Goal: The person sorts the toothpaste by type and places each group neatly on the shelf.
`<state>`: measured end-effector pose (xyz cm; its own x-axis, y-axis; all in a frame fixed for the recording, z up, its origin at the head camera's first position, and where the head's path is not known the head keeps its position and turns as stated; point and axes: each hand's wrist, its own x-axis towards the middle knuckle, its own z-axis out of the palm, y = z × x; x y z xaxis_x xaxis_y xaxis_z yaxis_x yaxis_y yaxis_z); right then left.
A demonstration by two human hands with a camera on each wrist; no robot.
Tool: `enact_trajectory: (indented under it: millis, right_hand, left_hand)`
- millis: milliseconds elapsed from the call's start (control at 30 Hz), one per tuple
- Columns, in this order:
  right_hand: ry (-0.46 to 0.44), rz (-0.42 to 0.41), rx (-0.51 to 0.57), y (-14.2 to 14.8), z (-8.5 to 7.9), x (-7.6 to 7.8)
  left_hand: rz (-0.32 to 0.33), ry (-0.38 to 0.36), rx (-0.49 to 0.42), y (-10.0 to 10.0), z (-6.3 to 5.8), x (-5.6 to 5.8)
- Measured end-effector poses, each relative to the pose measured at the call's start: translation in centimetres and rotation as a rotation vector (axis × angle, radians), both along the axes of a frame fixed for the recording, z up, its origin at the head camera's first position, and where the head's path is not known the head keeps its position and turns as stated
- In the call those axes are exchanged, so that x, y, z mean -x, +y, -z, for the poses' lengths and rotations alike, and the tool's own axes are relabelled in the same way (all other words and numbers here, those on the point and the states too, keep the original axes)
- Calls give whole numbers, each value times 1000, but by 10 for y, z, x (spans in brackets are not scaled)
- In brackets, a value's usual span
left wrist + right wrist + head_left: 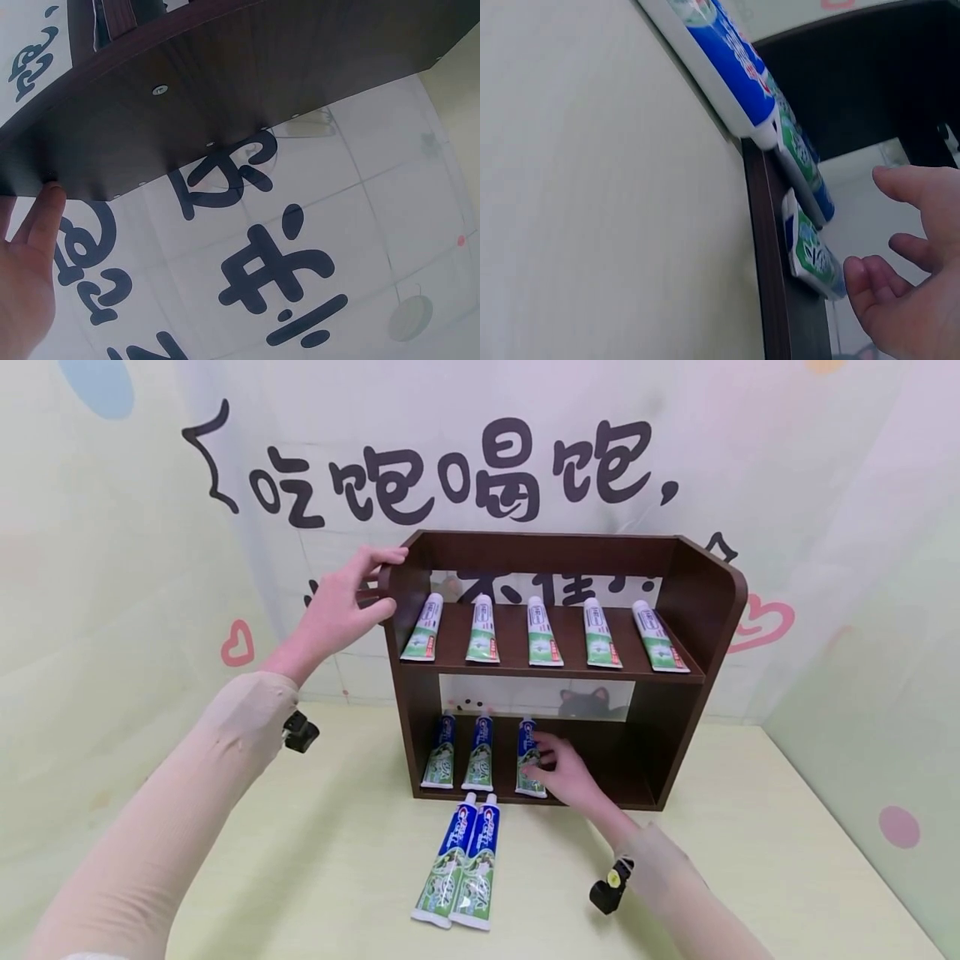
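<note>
My left hand (341,602) holds the upper left corner of a dark brown two-tier shelf (555,672), its fingers at the side panel's edge. In the left wrist view, the left fingertips meet the side panel (225,82). My right hand (566,772) is at the third toothpaste tube (529,768) on the lower tier, thumb and fingers spread around its right side. In the right wrist view, the right hand (919,270) has loosely bent fingers, with a gap between thumb and fingers beside the blue and green toothpaste tube (814,255).
Two more blue and green tubes (477,868) lie overlapping on the pale table (322,868), caps toward the shelf. On the lower tier, two tubes (478,756) lean at the left. Several white and green tubes (540,635) lean in a row above. A printed curtain (480,410) hangs behind.
</note>
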<state>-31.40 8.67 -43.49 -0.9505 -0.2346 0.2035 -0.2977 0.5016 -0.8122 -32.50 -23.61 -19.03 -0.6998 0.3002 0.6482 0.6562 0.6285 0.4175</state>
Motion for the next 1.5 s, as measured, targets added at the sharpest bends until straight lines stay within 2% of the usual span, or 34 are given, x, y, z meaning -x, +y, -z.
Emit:
enact_trajectory:
  millis: [400, 667, 900, 1500]
  right_hand:
    - [-14, -63, -8, -19, 3, -33]
    - [-28, -107, -23, -29, 6, -48]
    - [-49, -149, -59, -34, 10, -58]
    - [-82, -166, -142, -44, 19, -73]
  left_hand:
    - [10, 2, -6, 1, -1, 1]
    - [9, 2, -5, 1, -1, 1]
    - [8, 6, -3, 0, 0, 1]
    - [2, -13, -6, 0, 0, -1]
